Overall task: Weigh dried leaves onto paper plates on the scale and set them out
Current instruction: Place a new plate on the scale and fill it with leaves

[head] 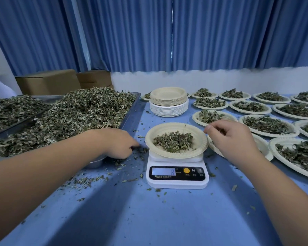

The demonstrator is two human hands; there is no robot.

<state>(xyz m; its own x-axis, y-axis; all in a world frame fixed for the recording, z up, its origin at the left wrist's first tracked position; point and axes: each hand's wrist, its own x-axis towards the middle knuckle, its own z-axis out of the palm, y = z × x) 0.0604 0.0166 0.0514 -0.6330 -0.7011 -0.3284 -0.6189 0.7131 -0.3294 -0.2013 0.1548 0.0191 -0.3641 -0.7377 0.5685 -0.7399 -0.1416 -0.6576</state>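
One white digital kitchen scale (pixel 177 174) stood on the blue table (pixel 149 219), bearing one round cream paper plate of dried leaves (pixel 167 126). Two steel trays of dried green leaves (pixel 132 108) lay by the left edge with two brown cardboard boxes (pixel 48 82) behind. One stack of empty plates (pixel 169 103) and at least twelve filled plates (pixel 250 113) sat toward the far right corner.

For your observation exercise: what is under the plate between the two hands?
A white digital scale carries the paper plate; its display and buttons show. The plate covers most of its weighing platform.

Two brown cardboard boxes (pixel 48 82) sit well beyond the left hand (pixel 117 144); pleated blue curtains (pixel 203 32) hang far behind, past the right hand (pixel 233 139)
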